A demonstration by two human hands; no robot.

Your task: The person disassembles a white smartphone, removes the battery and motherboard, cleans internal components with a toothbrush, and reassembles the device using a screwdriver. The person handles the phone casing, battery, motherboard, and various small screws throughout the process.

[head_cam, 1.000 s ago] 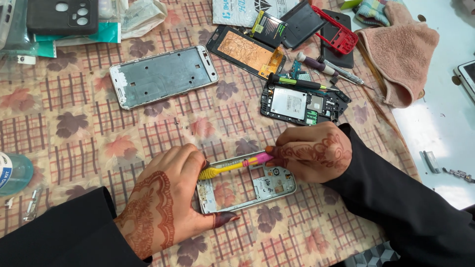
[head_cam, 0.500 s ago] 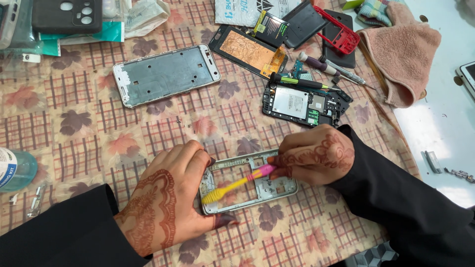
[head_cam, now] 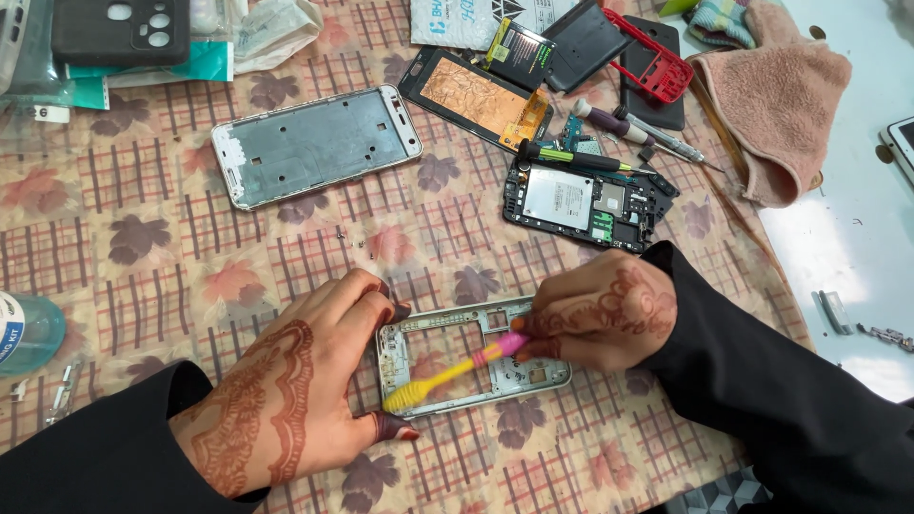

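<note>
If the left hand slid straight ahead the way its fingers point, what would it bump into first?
The left hand points up and to the right, fingers already touching the phone frame. Going on, it would probably meet the toothbrush lying across that frame, then the right hand, though heights are hard to judge.

left hand flat, right hand clenched.

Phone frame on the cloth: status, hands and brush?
Left hand pins the silver phone frame flat. Right hand grips yellow-pink toothbrush, bristles at frame's lower left corner. Circuit board and screwdrivers lie apart, nothing blocking.
</note>
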